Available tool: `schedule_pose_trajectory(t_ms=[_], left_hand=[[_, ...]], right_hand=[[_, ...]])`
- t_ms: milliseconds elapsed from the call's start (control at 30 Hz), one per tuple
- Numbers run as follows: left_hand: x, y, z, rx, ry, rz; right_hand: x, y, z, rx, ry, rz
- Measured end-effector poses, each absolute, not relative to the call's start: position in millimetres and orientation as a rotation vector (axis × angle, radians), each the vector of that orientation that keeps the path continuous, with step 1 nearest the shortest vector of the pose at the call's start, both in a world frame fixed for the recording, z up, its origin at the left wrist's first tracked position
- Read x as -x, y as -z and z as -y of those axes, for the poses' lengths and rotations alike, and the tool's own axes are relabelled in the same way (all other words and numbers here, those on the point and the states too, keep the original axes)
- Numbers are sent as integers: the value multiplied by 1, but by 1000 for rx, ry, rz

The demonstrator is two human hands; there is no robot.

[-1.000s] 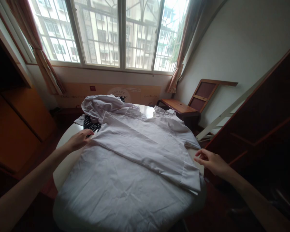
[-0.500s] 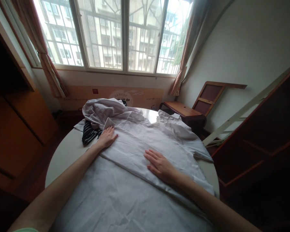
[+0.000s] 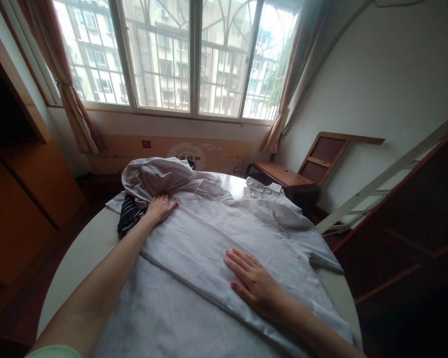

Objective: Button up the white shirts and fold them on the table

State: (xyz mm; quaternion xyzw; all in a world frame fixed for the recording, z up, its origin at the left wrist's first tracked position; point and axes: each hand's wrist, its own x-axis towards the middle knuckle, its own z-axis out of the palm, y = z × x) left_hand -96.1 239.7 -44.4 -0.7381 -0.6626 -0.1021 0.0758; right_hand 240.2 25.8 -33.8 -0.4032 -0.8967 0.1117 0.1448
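Observation:
A white shirt (image 3: 205,233) lies spread over a round white table (image 3: 78,263), with one part folded over another along a diagonal edge. My left hand (image 3: 160,209) rests flat on the shirt's far left corner, fingers stretched out, beside a crumpled pale garment (image 3: 153,176). My right hand (image 3: 256,283) lies flat on the middle of the folded layer, fingers extended. Neither hand grips anything. Under the crumpled garment, a black striped cloth (image 3: 129,216) shows in part, left of my left hand.
Behind the table stand a low wooden bench (image 3: 283,174) and a long printed cardboard box (image 3: 134,149) below the window. A white ladder (image 3: 369,191) leans at the right. Orange-brown cabinets (image 3: 26,194) stand at the left.
The view has shifted slightly, bringing the table nearer. Both hands stay flat on the shirt; the left hand now reaches to the edge of the crumpled garment.

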Motion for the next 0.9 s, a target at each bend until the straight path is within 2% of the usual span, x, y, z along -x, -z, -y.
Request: schedule_pose_trajectory(t_ms=[233,467,633,800,900], left_hand=[[80,46,-212,2258,552,1671],[98,57,-159,2605,346,1648],[111,48,-154,2531,250,1801],[69,45,-172,2276,277,2028],[23,48,-161,2478,365,1897]], right_hand=[[-241,34,-26,1158,-317,2582],[-241,38,-27,1157,-286,2568],[-241,37,-27,1155,-292,2583],[-240,36,-26,1137,-283,2574],[-238,34,-25,1133,-285,2569]])
